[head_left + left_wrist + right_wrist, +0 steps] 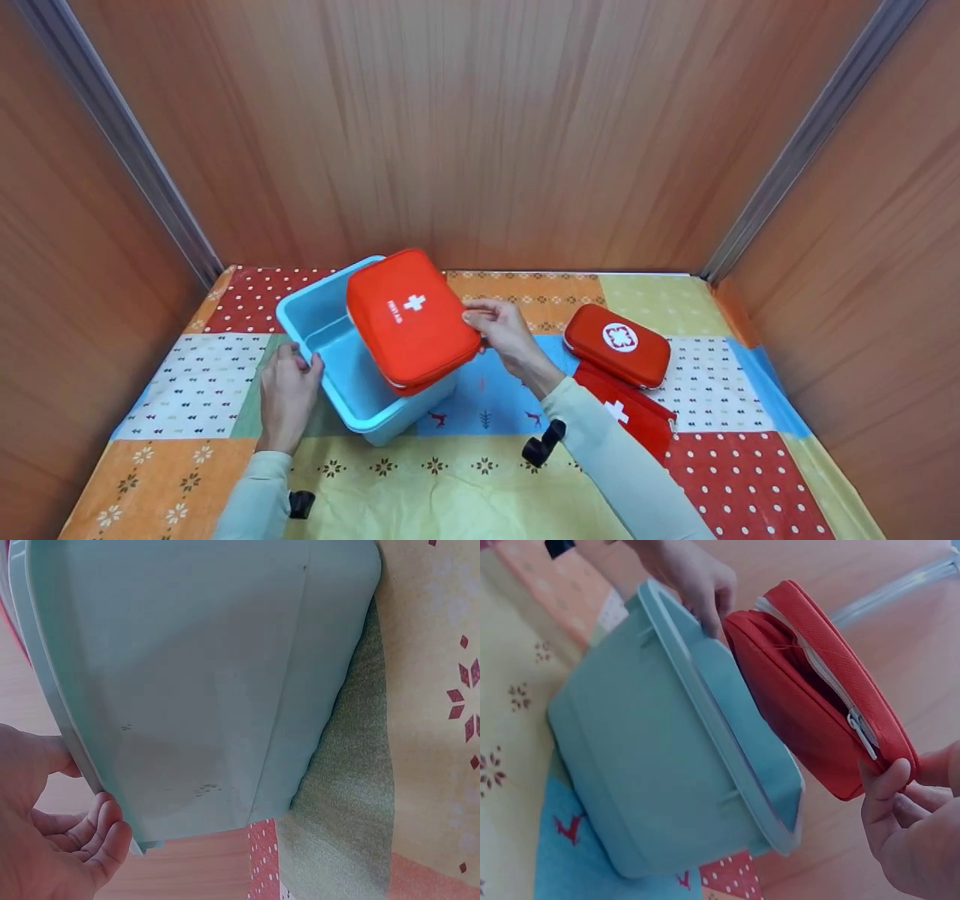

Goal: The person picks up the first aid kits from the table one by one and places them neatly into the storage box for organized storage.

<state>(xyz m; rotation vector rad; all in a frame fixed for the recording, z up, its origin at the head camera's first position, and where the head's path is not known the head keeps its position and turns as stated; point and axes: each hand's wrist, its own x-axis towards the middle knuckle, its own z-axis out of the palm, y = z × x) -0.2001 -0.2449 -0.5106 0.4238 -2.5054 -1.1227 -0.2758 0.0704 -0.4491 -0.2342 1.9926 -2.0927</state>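
Observation:
A red first aid bag with a white cross is held over the light blue plastic bin by my right hand, which pinches one corner of it. In the right wrist view the bag's zipper runs along its side, partly open. My left hand grips the bin's left rim, thumb on one side and fingers on the other in the left wrist view, where the bin's outer wall fills much of the picture. The visible part of the bin's inside holds nothing; the bag hides the remainder.
To the right lies a red hard-shell case with a round white emblem, partly over a flat red pouch with a white cross. My right forearm passes in front of the pouch. A patchwork cloth covers the table; wood-grain panels enclose it.

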